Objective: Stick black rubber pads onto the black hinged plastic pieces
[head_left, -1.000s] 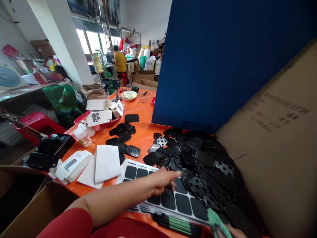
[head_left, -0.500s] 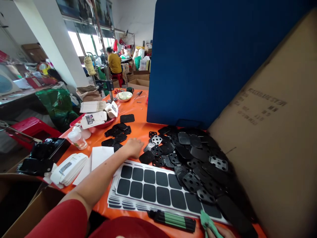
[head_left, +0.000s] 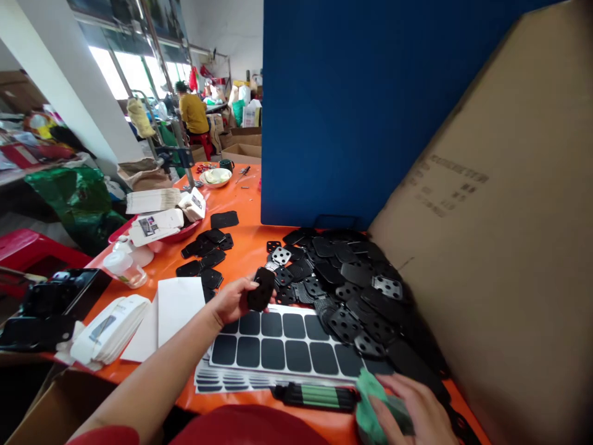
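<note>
My left hand (head_left: 235, 299) is closed on a small black plate (head_left: 262, 289) with rounded corners, held up above the sticker sheets. My right hand (head_left: 419, 405), at the lower right, grips a crumpled green cloth (head_left: 368, 405). Below the left hand lies a stack of white sheets with rows of dark rounded squares (head_left: 273, 352). A heap of black plates (head_left: 343, 290), some with holes, spreads to the right and partly covers the sheets. Along the front edge rests a black item with green stripes (head_left: 319, 395), near the cloth.
Several black plates (head_left: 210, 247) lie apart at the left of the orange table (head_left: 241, 247). White cards (head_left: 109, 330), a clear cup (head_left: 125, 270) and a red tray (head_left: 188, 232) stand farther left. A blue panel (head_left: 347, 111) and a cardboard sheet (head_left: 500, 235) wall off the back and right.
My left hand has come back from beside the heap and now holds up a black plate. My right hand has moved up into view with the green cloth. The camera view has shifted right.
</note>
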Action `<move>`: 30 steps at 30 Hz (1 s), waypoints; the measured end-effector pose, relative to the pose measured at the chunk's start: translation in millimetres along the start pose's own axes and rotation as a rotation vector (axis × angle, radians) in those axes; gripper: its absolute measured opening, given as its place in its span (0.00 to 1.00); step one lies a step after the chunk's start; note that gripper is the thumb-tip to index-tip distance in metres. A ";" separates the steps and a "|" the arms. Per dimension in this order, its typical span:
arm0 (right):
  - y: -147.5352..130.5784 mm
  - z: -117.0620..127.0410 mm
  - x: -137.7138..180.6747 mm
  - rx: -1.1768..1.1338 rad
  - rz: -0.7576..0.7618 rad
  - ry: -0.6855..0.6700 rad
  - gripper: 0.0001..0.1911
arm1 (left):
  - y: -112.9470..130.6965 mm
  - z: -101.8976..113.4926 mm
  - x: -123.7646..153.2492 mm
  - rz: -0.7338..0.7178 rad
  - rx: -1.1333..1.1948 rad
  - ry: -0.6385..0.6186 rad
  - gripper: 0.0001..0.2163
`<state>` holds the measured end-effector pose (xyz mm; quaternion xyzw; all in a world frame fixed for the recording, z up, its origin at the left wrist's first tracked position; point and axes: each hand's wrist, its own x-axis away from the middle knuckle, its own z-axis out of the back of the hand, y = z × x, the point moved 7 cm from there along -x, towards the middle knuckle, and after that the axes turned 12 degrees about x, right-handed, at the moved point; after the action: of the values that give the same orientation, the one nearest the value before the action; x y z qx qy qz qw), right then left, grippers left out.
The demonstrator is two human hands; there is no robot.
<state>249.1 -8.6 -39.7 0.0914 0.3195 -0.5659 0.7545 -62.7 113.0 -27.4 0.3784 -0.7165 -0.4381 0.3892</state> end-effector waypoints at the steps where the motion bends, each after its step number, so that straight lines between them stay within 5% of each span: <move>1: -12.1 7.3 -13.4 -0.050 0.009 0.047 0.13 | -4.9 -18.2 2.9 0.030 0.312 -0.054 0.27; 4: -54.3 15.2 -52.9 -0.235 0.046 0.028 0.10 | -18.9 -65.4 10.5 0.136 0.820 -0.130 0.25; 9: -118.1 7.1 -86.0 -0.265 0.217 -0.024 0.21 | -38.5 -98.1 18.6 0.236 0.949 -0.055 0.23; 13: -130.1 -13.7 -89.7 -0.254 0.187 -0.066 0.27 | -52.2 -97.3 24.2 0.232 0.934 0.132 0.20; 18: -125.2 -15.9 -95.5 -0.442 0.065 -0.087 0.19 | -58.5 -93.5 24.2 0.205 0.939 0.337 0.15; 21: -143.9 -2.8 -92.8 -0.500 0.251 -0.080 0.10 | -47.6 -84.0 12.7 0.199 0.958 0.332 0.21; 25: -164.5 -0.4 -79.0 -0.506 0.468 -0.085 0.17 | -37.7 -69.1 -1.4 0.214 0.950 0.293 0.29; 30: -159.9 -16.0 -57.3 -0.458 0.545 -0.007 0.18 | -60.8 -82.7 1.5 0.324 0.962 0.164 0.29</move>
<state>88.2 -9.8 17.1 -0.0002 0.3991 -0.2581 0.8798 22.4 64.1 -57.2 0.4318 -0.8536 0.0379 0.2889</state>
